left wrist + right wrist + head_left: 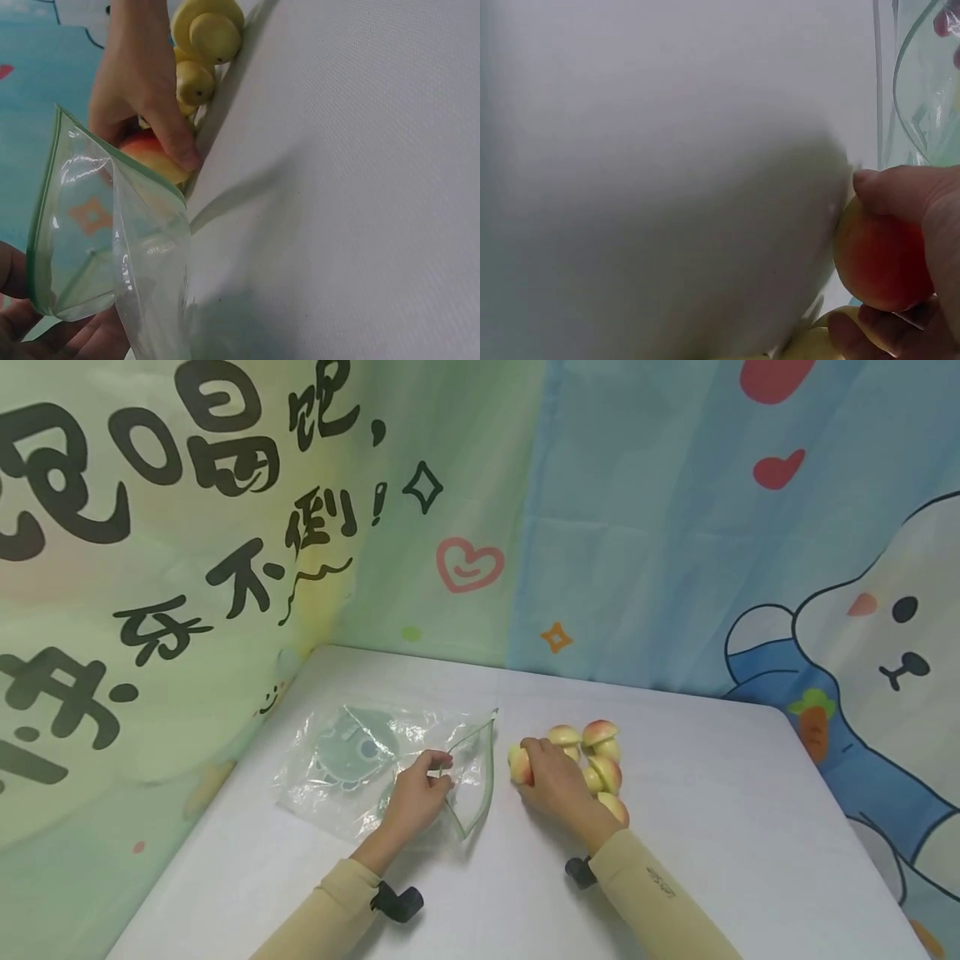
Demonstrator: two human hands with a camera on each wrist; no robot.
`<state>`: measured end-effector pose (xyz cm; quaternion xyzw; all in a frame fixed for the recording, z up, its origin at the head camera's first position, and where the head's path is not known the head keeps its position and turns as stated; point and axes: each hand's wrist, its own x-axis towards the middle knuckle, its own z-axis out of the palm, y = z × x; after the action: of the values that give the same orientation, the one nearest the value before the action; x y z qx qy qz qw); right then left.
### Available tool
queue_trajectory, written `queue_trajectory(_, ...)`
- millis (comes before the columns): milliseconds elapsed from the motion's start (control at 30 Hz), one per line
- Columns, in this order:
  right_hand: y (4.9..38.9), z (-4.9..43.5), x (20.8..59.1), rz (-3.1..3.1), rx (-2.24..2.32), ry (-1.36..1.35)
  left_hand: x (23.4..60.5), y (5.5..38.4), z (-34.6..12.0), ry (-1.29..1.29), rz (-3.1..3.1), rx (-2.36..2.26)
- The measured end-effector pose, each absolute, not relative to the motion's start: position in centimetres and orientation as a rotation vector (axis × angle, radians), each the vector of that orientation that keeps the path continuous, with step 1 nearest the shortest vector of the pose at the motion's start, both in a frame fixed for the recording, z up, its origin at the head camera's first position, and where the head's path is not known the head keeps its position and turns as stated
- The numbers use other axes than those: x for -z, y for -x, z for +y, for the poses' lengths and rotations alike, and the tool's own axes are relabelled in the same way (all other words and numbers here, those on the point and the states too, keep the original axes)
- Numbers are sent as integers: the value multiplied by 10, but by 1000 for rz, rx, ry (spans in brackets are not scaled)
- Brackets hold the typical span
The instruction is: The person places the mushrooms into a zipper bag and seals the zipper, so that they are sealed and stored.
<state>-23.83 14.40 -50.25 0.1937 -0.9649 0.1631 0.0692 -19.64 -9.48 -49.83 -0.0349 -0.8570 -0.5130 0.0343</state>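
Observation:
A clear zip bag [296, 772] with a green rim and a pale green cartoon print lies on the table, its mouth standing open toward the right. My left hand [416, 797] pinches the rim of that mouth; part of the grip is hidden in the left wrist view. To the right of the bag, my right hand [558, 781] grips a toy mushroom [881, 259] with a red and yellow cap, thumb on one side and fingers on the other. Beside that hand stand several more toy mushrooms [602, 733], pale yellow with reddish caps.
A white cloth covers the table [712, 827]. Behind it hangs a printed curtain [630, 527] with a cartoon bear, hearts and large dark lettering. Black wrist cameras [397, 902] sit on both wrists, just beyond the beige sleeves.

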Motion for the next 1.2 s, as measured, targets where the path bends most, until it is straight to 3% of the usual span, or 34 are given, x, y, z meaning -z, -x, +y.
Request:
queue_trajectory(433,217,124,483,-2804,-1046,-425,494,195,-96,101,-2651,1551)
queue_trajectory(1200,199,88,502,-2743,-1267,-526,490,186,-90,249,-2646,1393)
